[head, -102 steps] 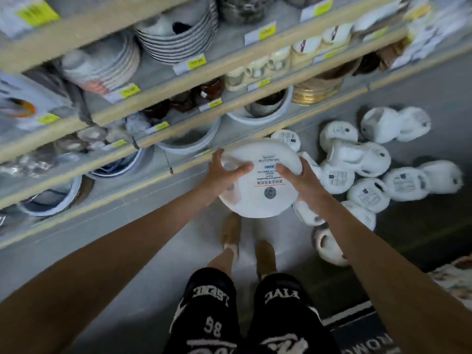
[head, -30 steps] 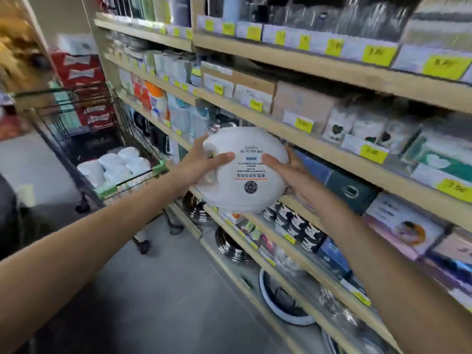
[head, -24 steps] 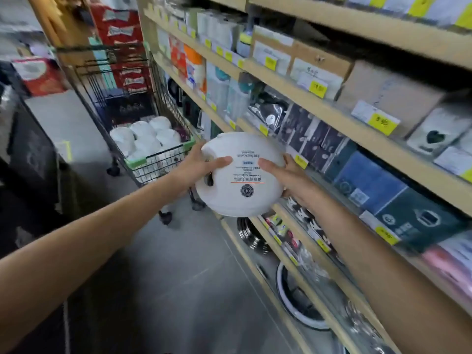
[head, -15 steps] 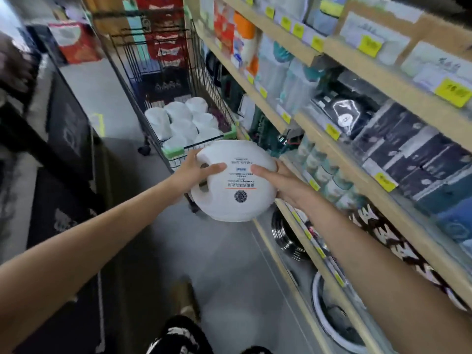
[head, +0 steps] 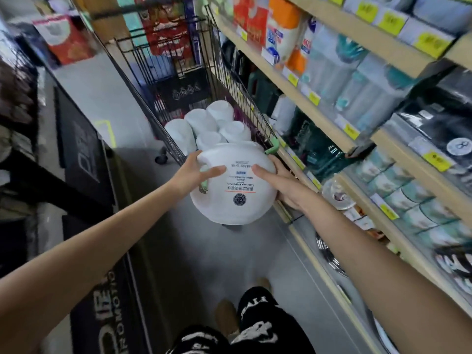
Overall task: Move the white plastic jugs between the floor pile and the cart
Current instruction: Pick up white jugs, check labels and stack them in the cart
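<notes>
Held item: white plastic jug [head: 233, 185], label face up towards the camera, carried clear of the floor.
Left hand [head: 194, 172]: gripped the jug's left side, thumb across the face.
Right hand [head: 283, 185]: gripped the right side, thumb on the label, fingers behind.
Wire cart [head: 158, 80]: directly beyond the grip, with several loaded jugs [head: 201, 121] inside.
Store shelving [head: 314, 103]: right of the grip.

On my feed the left arm [head: 102, 241] and right arm [head: 370, 264] run bare down to the left hand [head: 194, 172] and right hand [head: 283, 185]. I see black shorts [head: 258, 315] with white block lettering, too smeared for me to read. Below is a tan shoe [head: 226, 316], possibly suede, with a second shoe [head: 263, 282] beside it.
</notes>
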